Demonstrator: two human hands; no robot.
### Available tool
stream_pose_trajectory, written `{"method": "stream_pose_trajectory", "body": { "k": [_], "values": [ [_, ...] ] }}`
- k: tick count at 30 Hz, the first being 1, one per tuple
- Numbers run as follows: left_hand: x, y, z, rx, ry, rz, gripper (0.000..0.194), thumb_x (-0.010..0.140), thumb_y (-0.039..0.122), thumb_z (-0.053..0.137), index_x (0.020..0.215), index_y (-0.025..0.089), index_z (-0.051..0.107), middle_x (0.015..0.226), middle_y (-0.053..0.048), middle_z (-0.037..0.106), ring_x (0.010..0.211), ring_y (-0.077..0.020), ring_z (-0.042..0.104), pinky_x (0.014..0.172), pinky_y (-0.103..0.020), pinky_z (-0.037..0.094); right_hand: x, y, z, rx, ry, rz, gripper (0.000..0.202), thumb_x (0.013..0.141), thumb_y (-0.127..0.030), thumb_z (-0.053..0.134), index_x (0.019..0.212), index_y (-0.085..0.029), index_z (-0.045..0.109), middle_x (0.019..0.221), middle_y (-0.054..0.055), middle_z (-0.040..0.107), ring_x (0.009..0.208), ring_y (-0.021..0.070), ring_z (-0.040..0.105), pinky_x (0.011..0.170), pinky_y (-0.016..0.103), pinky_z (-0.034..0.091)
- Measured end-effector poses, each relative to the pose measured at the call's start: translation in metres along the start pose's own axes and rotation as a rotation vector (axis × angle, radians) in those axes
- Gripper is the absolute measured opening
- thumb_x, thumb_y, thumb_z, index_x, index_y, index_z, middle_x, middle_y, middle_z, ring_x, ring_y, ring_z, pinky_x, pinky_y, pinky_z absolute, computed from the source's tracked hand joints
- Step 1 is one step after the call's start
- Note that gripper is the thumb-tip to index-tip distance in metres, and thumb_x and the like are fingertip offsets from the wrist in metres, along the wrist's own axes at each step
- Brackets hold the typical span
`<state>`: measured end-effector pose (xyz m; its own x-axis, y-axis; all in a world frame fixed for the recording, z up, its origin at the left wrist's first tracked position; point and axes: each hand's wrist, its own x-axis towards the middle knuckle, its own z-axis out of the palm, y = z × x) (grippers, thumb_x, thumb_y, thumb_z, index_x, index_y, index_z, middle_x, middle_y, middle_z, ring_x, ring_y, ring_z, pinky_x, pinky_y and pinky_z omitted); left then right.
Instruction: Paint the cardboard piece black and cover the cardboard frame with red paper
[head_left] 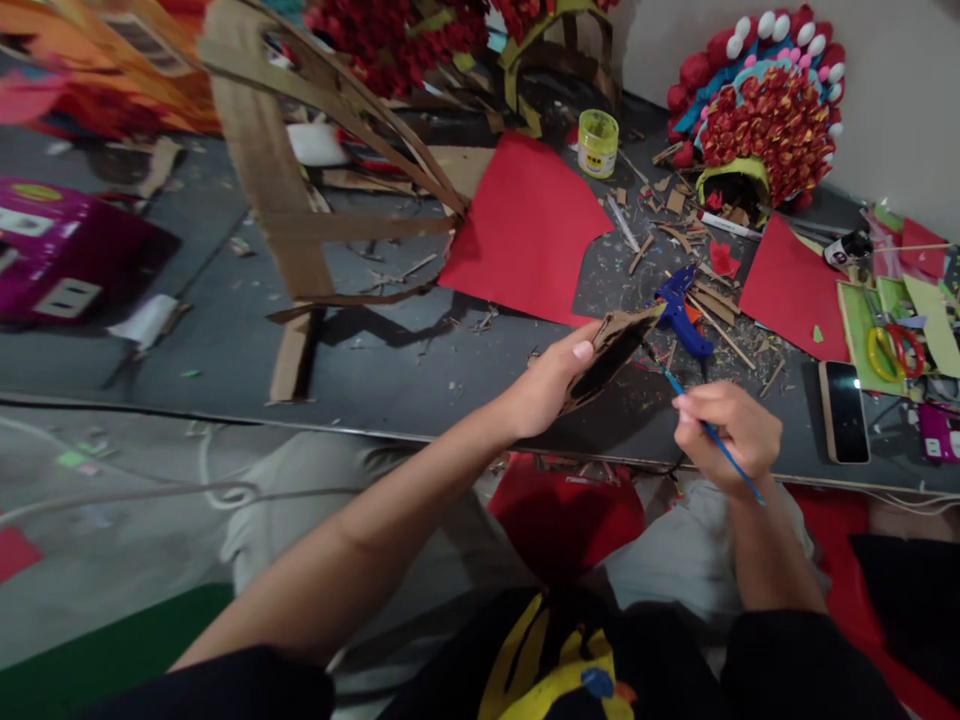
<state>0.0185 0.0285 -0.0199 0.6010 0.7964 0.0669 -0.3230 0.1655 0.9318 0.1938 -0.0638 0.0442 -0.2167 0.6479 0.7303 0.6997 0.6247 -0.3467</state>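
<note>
Gripping blue brush (726, 452) btwn fingers, R hand (727, 425) hovers nr table (382, 385) edge. L hand (551, 385) pinches card (613, 350), dark on one face, over table; brush tip nr card's R end, contact unclear. Just past: glue gun (685, 318). Farther: red sheet (529, 235), then yellow jar (598, 146).

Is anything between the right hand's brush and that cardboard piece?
Nothing visible. The right hand holds the blue brush, its tip close to the cardboard piece in the left hand; whether they touch is unclear. The glue gun lies on the table beyond.
</note>
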Motion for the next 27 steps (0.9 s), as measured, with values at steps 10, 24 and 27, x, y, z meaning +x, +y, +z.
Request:
{"method": "stream_pose_trajectory", "body": {
  "k": [10,24,27],
  "values": [
    [0.0021,-0.0023,0.0001,-0.031,-0.011,0.024,0.069,0.086,0.069,0.044,0.131,0.020,0.061,0.131,-0.007,0.065,0.127,-0.0342,0.053,0.111,-0.044,0.036,-0.0004,0.0029,-0.0035,-0.058,-0.035,0.049,0.019,0.081,-0.005,0.058,0.090,-0.021,0.062,0.076,0.001,0.071,0.069,0.0128,0.069,0.066,0.024,0.059],
    [0.0039,-0.0037,0.0018,-0.101,0.006,0.036,0.065,0.085,0.068,0.048,0.127,0.021,0.064,0.131,-0.006,0.066,0.131,-0.0336,0.051,0.112,-0.045,0.036,-0.0005,0.0013,0.0009,0.010,-0.178,-0.009,0.016,0.080,-0.006,0.052,0.083,-0.021,0.057,0.066,-0.001,0.067,0.061,0.0120,0.066,0.060,0.024,0.058],
    [0.0040,-0.0025,0.0019,-0.080,-0.009,0.071,0.064,0.086,0.067,0.047,0.126,0.020,0.064,0.132,-0.006,0.065,0.132,-0.0333,0.050,0.115,-0.044,0.033,-0.0019,0.0005,0.0016,0.034,-0.139,0.008,0.016,0.081,-0.007,0.052,0.085,-0.021,0.058,0.069,-0.001,0.068,0.061,0.0117,0.066,0.059,0.024,0.058]
  ]
}}
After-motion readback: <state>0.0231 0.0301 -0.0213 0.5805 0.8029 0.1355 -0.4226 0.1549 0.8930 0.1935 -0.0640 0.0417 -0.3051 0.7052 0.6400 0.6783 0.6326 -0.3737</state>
